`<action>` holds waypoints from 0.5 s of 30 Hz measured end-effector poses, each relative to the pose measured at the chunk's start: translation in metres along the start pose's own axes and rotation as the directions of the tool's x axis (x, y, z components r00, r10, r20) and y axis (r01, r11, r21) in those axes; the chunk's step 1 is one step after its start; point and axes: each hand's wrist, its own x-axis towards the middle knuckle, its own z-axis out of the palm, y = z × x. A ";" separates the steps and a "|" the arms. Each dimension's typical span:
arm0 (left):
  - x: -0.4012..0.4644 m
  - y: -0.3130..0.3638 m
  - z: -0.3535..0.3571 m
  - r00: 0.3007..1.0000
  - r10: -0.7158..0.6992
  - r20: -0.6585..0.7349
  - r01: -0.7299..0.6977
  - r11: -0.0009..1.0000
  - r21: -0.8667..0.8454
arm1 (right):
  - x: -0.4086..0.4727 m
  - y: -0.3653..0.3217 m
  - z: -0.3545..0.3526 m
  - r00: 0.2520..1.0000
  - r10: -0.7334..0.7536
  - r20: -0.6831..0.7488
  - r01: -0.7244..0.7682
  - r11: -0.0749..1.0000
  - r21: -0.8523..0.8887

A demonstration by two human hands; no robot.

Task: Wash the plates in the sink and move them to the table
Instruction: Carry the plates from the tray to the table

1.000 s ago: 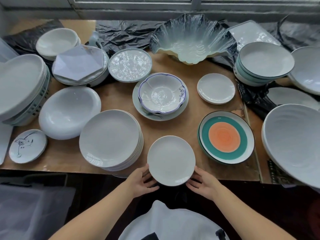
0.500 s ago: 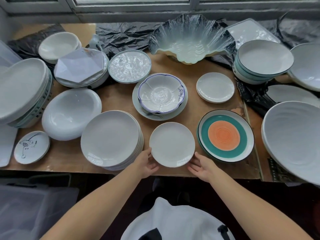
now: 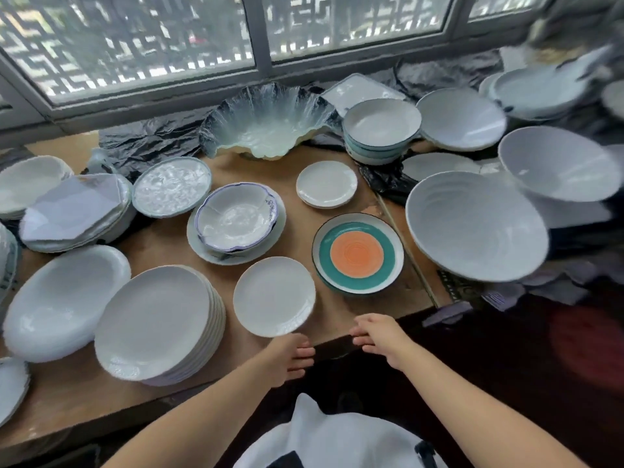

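A small white plate (image 3: pixel 274 295) lies flat on the wooden table (image 3: pixel 341 309) near its front edge, between a stack of white plates (image 3: pixel 158 322) and an orange and teal plate (image 3: pixel 358 253). My left hand (image 3: pixel 287 358) hovers just below the small plate, fingers straight, apart from it. Over the table's front edge to the right, my right hand (image 3: pixel 378 336) is also spread with nothing in it.
The table is crowded: a deep white oval dish (image 3: pixel 64 298) at left, a blue-rimmed bowl on a plate (image 3: pixel 236 221), a large wavy glass bowl (image 3: pixel 266 123) at the back, big white bowls (image 3: pixel 472 228) at right. A window runs behind.
Both hands have let go of the small white plate and drawn back toward me. The plate now rests on the table. The camera has tilted up and turned right.
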 end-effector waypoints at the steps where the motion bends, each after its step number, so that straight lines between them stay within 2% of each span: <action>1: -0.002 0.002 0.016 1.000 0.020 0.023 -0.022 0.993 0.120 | -0.008 0.008 -0.008 0.999 -0.024 -0.037 0.024 1.000 0.006; 4: -0.008 0.007 0.059 0.983 0.104 0.152 -0.157 0.905 0.396 | -0.032 0.038 -0.027 0.987 -0.044 -0.152 0.048 0.999 0.024; 8: -0.015 0.001 0.112 0.927 0.091 0.365 -0.327 0.675 0.662 | -0.085 0.100 -0.045 0.939 0.011 -0.343 0.046 0.987 0.157; 11: -0.027 -0.021 0.153 0.858 0.042 0.512 -0.468 0.474 0.746 | -0.133 0.155 -0.052 0.863 0.075 -0.500 0.063 0.965 0.253; 15: -0.066 -0.073 0.205 0.744 -0.042 0.666 -0.660 0.103 0.744 | -0.210 0.229 -0.054 0.729 0.192 -0.658 0.064 0.937 0.344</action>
